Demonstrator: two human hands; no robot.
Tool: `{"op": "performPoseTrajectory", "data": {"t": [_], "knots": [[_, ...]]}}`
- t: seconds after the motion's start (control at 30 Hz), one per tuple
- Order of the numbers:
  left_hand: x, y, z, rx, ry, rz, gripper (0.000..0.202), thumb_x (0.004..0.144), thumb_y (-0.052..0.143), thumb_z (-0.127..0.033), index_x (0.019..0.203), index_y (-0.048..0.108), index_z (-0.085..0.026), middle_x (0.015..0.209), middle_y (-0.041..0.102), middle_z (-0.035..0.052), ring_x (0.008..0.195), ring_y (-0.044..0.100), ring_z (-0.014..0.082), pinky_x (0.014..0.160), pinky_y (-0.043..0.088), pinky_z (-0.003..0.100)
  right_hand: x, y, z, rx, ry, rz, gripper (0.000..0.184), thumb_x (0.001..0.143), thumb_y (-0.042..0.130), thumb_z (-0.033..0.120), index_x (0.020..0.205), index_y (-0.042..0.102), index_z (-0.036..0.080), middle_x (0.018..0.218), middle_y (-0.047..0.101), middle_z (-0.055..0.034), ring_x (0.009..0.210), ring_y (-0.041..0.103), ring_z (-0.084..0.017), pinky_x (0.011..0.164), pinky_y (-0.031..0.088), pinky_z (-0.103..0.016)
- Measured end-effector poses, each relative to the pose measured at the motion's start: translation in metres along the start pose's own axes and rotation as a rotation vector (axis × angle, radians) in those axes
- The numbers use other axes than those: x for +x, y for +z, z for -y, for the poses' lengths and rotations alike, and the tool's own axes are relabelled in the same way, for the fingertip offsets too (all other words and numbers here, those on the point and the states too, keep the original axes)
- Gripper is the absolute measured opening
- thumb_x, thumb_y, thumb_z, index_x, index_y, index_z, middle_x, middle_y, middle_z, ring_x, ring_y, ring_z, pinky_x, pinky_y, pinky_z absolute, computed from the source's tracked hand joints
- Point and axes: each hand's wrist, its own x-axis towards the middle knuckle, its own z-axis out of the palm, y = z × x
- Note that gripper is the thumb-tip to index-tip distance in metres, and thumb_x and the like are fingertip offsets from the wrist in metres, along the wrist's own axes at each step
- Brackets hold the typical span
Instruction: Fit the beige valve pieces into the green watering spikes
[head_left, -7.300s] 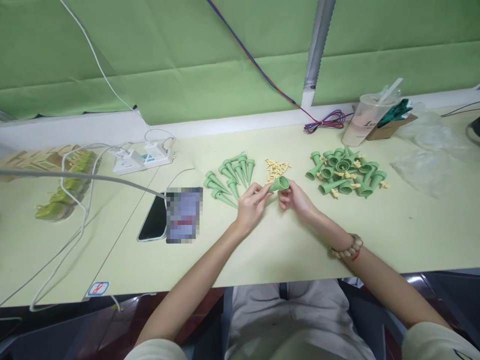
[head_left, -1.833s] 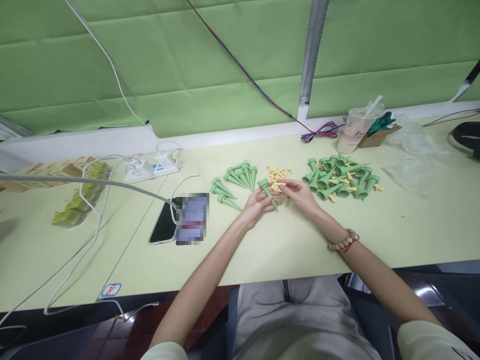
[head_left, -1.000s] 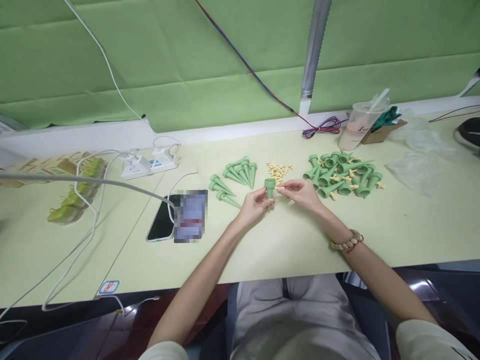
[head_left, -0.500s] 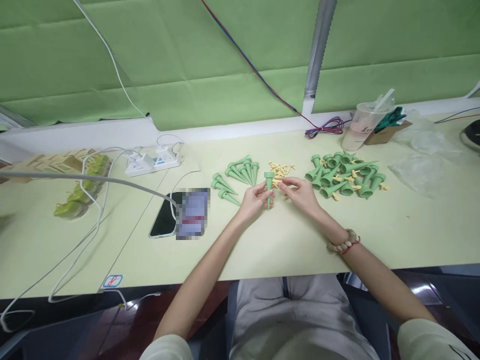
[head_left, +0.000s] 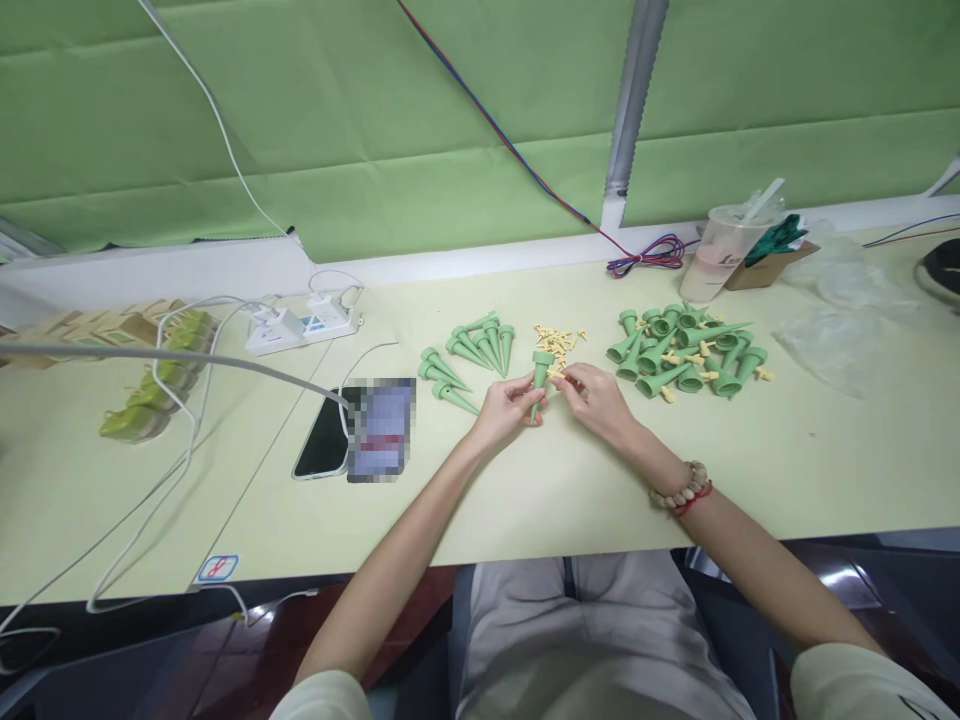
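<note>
My left hand (head_left: 504,408) is closed round a green plastic cone spike (head_left: 538,376), held upright with its wide mouth up. My right hand (head_left: 592,393) pinches a small yellow peg (head_left: 557,378) right beside the cone's upper part. Just behind my hands lies a little heap of yellow pegs (head_left: 556,340). To the left lies a row of bare green cones (head_left: 471,352). To the right sits a bigger heap of green cones with yellow pegs (head_left: 684,349).
A phone (head_left: 322,446) on a white cable lies left of my hands, with a power strip (head_left: 300,324) behind it. At the back right stand a plastic cup with a straw (head_left: 720,256), a cardboard box (head_left: 769,258) and clear plastic bags (head_left: 832,335). Green-yellow packs (head_left: 154,385) lie far left.
Over the last second my right hand has brought the yellow peg in against the cone held by my left hand. The cone stays upright in about the same spot.
</note>
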Motion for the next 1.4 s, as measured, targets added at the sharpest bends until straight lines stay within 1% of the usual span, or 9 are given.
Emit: {"op": "performPoseTrajectory", "data": {"t": [0.23,0.37,0.47,0.57,0.7,0.8,0.9,1.23,1.4], "knots": [[-0.004,0.008,0.000,0.064,0.038,-0.026,0.042,0.070,0.063,-0.041,0.100,0.065,-0.012,0.068,0.057,0.0004,0.049,0.053,0.0078,0.050,0.049,0.023,-0.001,0.000,0.009,0.232,0.188,0.000,0.049,0.090,0.030,0.045,0.050,0.042,0.020,0.052,0.049,-0.0019,0.052,0.047,-0.014,0.060,0.038,-0.027],[-0.003,0.008,0.007,0.141,0.122,-0.035,0.036,0.070,0.063,-0.037,0.096,0.067,-0.011,0.069,0.059,0.0012,0.055,0.052,0.0085,0.054,0.048,0.023,0.002,0.007,0.008,0.696,0.488,0.184,0.056,0.085,0.028,0.057,0.042,0.034,0.021,0.042,0.044,0.0002,0.041,0.046,-0.012,0.050,0.042,-0.026],[-0.001,0.009,0.009,0.162,0.147,-0.077,0.036,0.071,0.063,-0.035,0.096,0.067,-0.009,0.069,0.060,0.0018,0.056,0.051,0.0087,0.056,0.048,0.023,0.004,0.012,0.006,0.903,0.571,0.288,0.054,0.083,0.031,0.058,0.043,0.029,0.022,0.040,0.043,0.0017,0.038,0.044,-0.011,0.045,0.043,-0.026],[-0.001,0.010,0.003,0.140,0.132,-0.097,0.037,0.071,0.063,-0.034,0.097,0.067,-0.009,0.070,0.060,0.0025,0.053,0.051,0.0078,0.053,0.047,0.022,0.005,0.010,0.005,0.765,0.541,0.242,0.056,0.086,0.026,0.056,0.044,0.037,0.021,0.042,0.046,0.0001,0.040,0.047,-0.012,0.048,0.043,-0.027],[-0.003,0.010,-0.007,0.056,0.069,-0.071,0.038,0.072,0.062,-0.038,0.099,0.065,-0.011,0.071,0.058,0.0014,0.047,0.051,0.0061,0.049,0.046,0.021,0.004,-0.004,0.001,0.235,0.234,0.092,0.042,0.089,0.035,0.048,0.070,0.058,0.018,0.068,0.062,-0.0046,0.061,0.056,-0.016,0.060,0.042,-0.027],[-0.004,0.006,-0.007,0.055,0.031,-0.047,0.043,0.072,0.062,-0.040,0.104,0.063,-0.012,0.070,0.057,0.0009,0.043,0.051,0.0055,0.046,0.047,0.022,0.005,-0.010,-0.005,0.093,0.016,0.137,0.031,0.092,0.034,0.038,0.091,0.059,0.019,0.091,0.063,-0.0070,0.080,0.058,-0.018,0.070,0.041,-0.028],[-0.004,0.005,-0.003,0.093,0.011,-0.028,0.045,0.072,0.061,-0.042,0.107,0.062,-0.012,0.070,0.056,0.0009,0.041,0.052,0.0071,0.042,0.047,0.023,0.005,-0.008,-0.012,0.053,-0.074,0.214,0.032,0.094,0.032,0.035,0.091,0.059,0.019,0.087,0.062,-0.0069,0.081,0.057,-0.018,0.072,0.041,-0.029],[-0.009,0.014,-0.001,0.172,0.079,0.022,0.037,0.075,0.057,-0.046,0.080,0.063,-0.009,0.048,0.049,-0.0030,0.040,0.047,0.0077,0.044,0.038,0.020,0.002,-0.003,-0.004,0.187,0.088,0.159,0.042,0.095,0.024,0.041,0.063,0.044,0.021,0.056,0.047,0.0008,0.054,0.047,-0.015,0.057,0.037,-0.027],[-0.009,0.016,0.002,0.247,0.155,-0.038,0.034,0.076,0.057,-0.043,0.075,0.063,-0.010,0.053,0.049,-0.0028,0.049,0.045,0.0082,0.049,0.036,0.020,0.000,-0.003,0.006,0.322,0.243,0.147,0.049,0.092,0.024,0.050,0.057,0.041,0.022,0.048,0.046,0.0018,0.047,0.047,-0.014,0.054,0.037,-0.027]]}}
